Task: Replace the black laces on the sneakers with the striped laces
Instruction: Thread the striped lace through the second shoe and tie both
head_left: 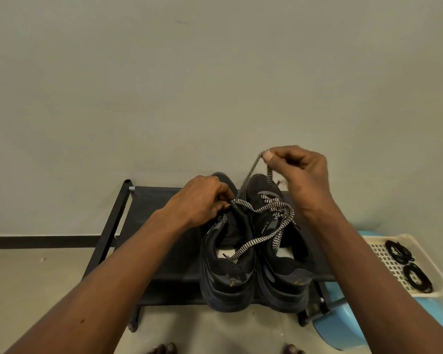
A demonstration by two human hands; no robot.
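Two black sneakers stand side by side on a black fabric rack [149, 200], the left sneaker [225, 272] and the right sneaker [284, 274]. A black-and-white striped lace [266, 208] lies loosely over both tongues. My left hand [202, 200] pinches the lace at the left sneaker's upper eyelets. My right hand [297, 172] is raised above the right sneaker and pinches a taut strand of the striped lace near its end. Two coiled black laces [407, 264] lie in a white tray at the right.
The white perforated tray [384, 254] rests on a light blue plastic stool [343, 325] at the right of the rack. A plain wall stands close behind the rack. Toes show at the bottom edge on the pale floor.
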